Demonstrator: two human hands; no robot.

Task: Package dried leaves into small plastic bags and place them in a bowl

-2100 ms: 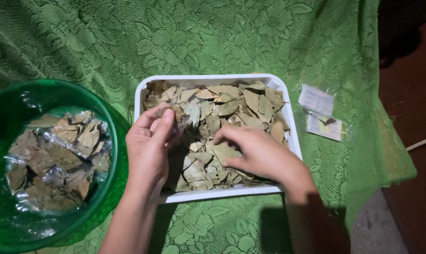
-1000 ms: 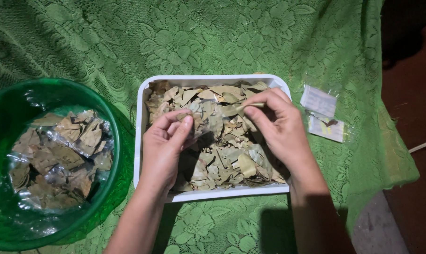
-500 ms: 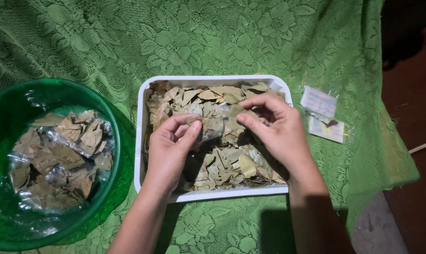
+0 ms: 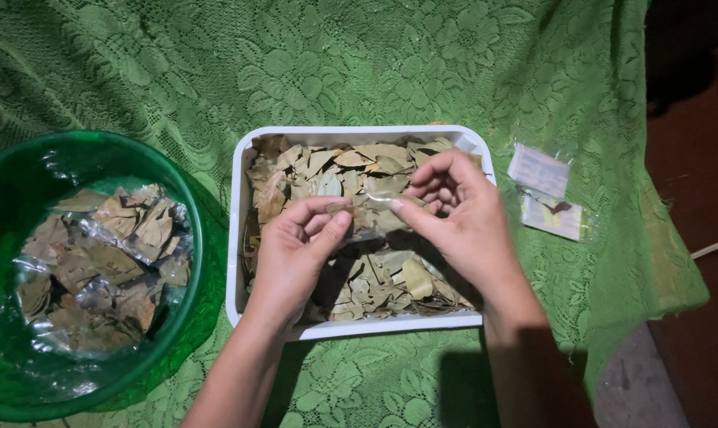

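We hold a small clear plastic bag (image 4: 364, 215) between both hands above the middle of the white tray (image 4: 234, 238). Our left hand (image 4: 295, 254) pinches the bag's left end between thumb and forefinger; our right hand (image 4: 458, 210) pinches its right end the same way, with the other fingers curled loosely above. Both grips are narrow and closed on the film. The bag's long axis runs left to right, roughly parallel to the tray's far edge, and the bag lies close to level. The film is thin, glossy and see-through, so its outline is hard to trace against the leaves beneath; we cannot tell which end is its mouth.

The tray is rectangular, of smooth white plastic with rounded corners and a raised rim. It is filled with dried leaves (image 4: 359, 170), which are flat, oval and pointed, dull olive to brown, brittle-looking, and lie in every direction.

Near the table's left edge stands a round green plastic basin (image 4: 192, 238), translucent and shiny, just beside the tray's left wall. It holds crinkled clear packets of leaves (image 4: 129, 230), piled loosely.

Just off the tray's far right corner lie two small flat clear sachets (image 4: 545, 190) holding pale paper slips, close together.

Everything rests on a green lace tablecloth (image 4: 311, 63) with a raised floral pattern, which hangs over the table's right edge.
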